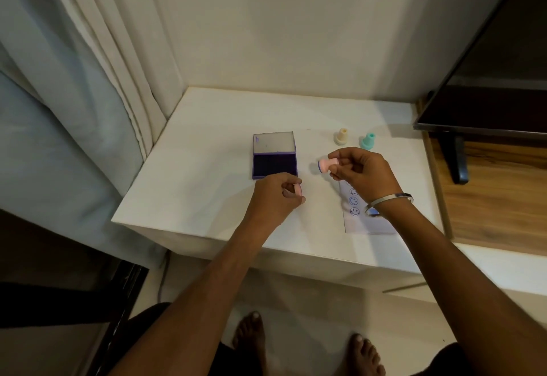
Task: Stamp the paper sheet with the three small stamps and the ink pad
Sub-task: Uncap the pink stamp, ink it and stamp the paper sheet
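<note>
Paper sheet (359,221), white and rectangular, lies flat near the front right corner of a white worktop (207,144), with a column of purple smiley-face prints along its left side; the right hand and wrist cover much of it. Right hand (359,170) hovers above the sheet's far end, its fingers closed around a small pink plastic stamp (325,165) held sideways, the round stamping face turned left toward the ink pad. A silver metal bangle (387,204) circles the right wrist. Left hand (278,195) rests over the middle of the worktop, just in front of the ink pad, its fingers curled around a small pink piece (298,189), possibly the stamp's cap, though too little shows to be sure.

A purple ink pad (274,164) sits open near the centre of the worktop, its dark inked surface facing up and its clear lid (274,142) tilted back toward the far edge. Behind the right hand, toward the far right part of the worktop, a small cream stamp (342,136) and a small teal stamp (368,141) stand upright, close together and apart from the paper.

Pale curtains (88,79) hang past the left edge. A dark flat screen (485,85) on a stand sits on a wooden surface (500,198) beyond the right edge. Bare feet (248,334) show on the floor below the front edge.
</note>
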